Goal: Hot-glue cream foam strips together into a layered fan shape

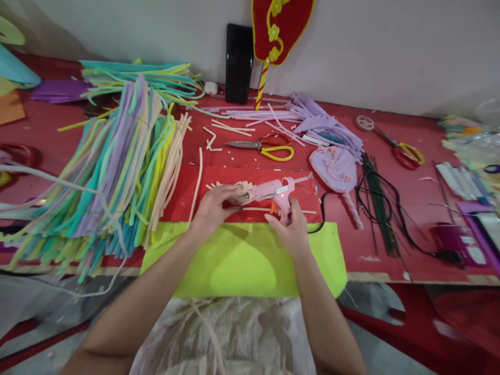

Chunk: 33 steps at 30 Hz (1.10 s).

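A pink hot glue gun [269, 191], with a small orange light on its body and a glue stick out of its back, is held by the handle in my right hand [294, 229]. Its metal nozzle points left, toward the fingers of my left hand [216, 208]. Those fingers are curled at a cream pipe-cleaner piece [245, 186], partly hidden behind hand and nozzle. Both hands are over a red board [183, 200]. A single cream pipe cleaner [196, 182] lies left of them, and another lies below the glue gun.
Bundles of coloured pipe cleaners [117, 172] fill the left side. Scissors [265, 147] lie beyond the board. A lilac fan-shaped piece [335, 169] and a black cord [398, 208] lie right. A phone [239, 62] leans on the wall. Yellow-green fabric [242, 260] covers the front edge.
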Available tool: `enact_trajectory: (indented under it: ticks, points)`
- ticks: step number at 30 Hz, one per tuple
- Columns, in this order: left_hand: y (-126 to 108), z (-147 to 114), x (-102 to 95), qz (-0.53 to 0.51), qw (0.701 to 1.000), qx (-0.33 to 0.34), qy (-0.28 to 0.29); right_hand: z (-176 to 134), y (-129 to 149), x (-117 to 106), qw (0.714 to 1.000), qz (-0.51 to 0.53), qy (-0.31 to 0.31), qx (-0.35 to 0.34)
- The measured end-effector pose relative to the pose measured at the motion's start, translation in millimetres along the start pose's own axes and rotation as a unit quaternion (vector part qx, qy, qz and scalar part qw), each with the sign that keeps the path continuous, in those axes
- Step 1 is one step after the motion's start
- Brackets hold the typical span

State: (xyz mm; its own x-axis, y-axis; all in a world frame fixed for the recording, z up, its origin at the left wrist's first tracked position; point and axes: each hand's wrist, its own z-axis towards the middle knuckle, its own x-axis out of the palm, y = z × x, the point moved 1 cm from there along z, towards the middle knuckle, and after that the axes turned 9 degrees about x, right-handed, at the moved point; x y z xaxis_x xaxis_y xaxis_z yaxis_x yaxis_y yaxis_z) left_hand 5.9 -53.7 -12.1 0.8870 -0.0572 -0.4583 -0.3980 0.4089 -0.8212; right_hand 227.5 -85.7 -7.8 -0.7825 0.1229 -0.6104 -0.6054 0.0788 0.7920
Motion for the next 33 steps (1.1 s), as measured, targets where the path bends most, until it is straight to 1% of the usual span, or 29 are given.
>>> enact_trajectory:
  ticks: [2,4,6,7,11,16,21,29,33]
  points:
    - [-1,0,-0.8,0.013,1.0,0.001,0.005,1,-1,1,0.998,-0.038,-0.056,-0.003]
    - [-2,0,-1.3,0.025,1.0,0.001,0.01,2,-5,1,0.991,-0.075,-0.109,-0.021]
    - [-2,0,-1.5,0.031,0.999,0.007,0.015,2,-11,-1,0.983,-0.103,-0.146,-0.046]
    - [-2,0,-1.6,0.029,0.999,0.01,0.016,1,-15,-3,0.979,-0.116,-0.154,-0.061]
    - [-3,0,-2.1,0.024,0.999,0.012,0.018,-2,-25,-8,0.967,-0.166,-0.156,-0.114]
    - [-5,0,-2.8,0.017,1.0,0.011,0.019,-4,-29,-8,0.957,-0.2,-0.161,-0.134]
    - [-5,0,-2.8,0.016,1.0,0.011,0.024,-4,-30,-8,0.953,-0.214,-0.164,-0.137]
    - [-8,1,-4.0,0.018,1.0,0.013,0.022,-5,-32,-6,0.96,-0.202,-0.155,-0.121]
    - [-7,1,-3.9,0.022,0.999,0.014,0.023,-5,-28,-5,0.953,-0.218,-0.166,-0.132]
